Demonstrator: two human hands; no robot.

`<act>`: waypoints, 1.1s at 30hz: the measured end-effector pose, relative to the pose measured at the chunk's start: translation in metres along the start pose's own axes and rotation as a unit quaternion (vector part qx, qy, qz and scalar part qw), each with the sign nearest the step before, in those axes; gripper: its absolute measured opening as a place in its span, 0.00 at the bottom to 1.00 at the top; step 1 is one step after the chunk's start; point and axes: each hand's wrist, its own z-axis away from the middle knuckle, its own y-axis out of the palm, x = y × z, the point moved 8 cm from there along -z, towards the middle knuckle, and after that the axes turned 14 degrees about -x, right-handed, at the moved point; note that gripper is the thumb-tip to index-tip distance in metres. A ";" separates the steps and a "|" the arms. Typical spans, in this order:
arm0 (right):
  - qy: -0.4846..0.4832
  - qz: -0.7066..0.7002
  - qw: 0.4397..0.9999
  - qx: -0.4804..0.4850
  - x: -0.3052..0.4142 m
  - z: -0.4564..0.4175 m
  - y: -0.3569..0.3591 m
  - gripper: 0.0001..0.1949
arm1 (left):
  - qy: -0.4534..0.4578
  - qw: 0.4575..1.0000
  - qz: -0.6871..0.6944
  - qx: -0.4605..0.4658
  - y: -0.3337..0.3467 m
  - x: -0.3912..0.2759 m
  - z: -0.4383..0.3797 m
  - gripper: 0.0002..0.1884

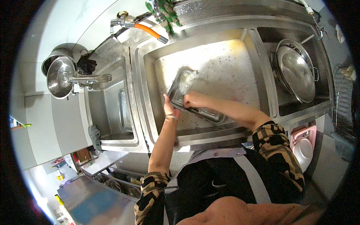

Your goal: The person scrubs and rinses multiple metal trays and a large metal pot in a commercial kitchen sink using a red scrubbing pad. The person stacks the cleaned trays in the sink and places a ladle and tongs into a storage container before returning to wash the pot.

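Observation:
My left hand point(170, 108) grips the near left corner of a rectangular metal pan point(177, 88), with the thumb up along its side. The pan is tilted in the middle basin of a steel sink point(261, 70), partly in cloudy, sudsy water point(213, 64). Curled into a fist, my right hand point(195, 99) presses against the inside of the pan. Whether its fingers hold something is hidden. A lower rectangular edge point(215, 116) shows under my right forearm; I cannot tell if it belongs to the same pan.
In the left basin lies a rectangular container point(125, 109). A large lidded steel pot point(296, 74) fills much of the right basin. An orange hose tap point(147, 30) reaches over the middle basin's far left corner, near green gloves point(168, 14). Steel bowls point(61, 77) stand by the left faucet point(92, 79).

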 end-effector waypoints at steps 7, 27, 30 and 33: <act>-0.085 -0.029 0.915 -0.393 0.019 -0.017 -0.012 0.06 | 0.003 0.999 -0.029 -0.018 -0.006 0.007 -0.010 0.30; 0.054 -0.074 0.965 -0.246 -0.016 -0.009 0.013 0.06 | -0.103 0.991 -0.053 -0.073 -0.043 0.006 -0.005 0.32; 0.034 -0.125 0.983 -0.128 0.035 0.016 0.014 0.10 | -0.106 0.986 -0.125 -0.016 -0.033 0.012 -0.015 0.32; -0.032 -0.132 0.979 -0.151 0.033 0.028 0.012 0.09 | -0.210 0.954 -0.209 0.042 -0.022 0.031 0.006 0.34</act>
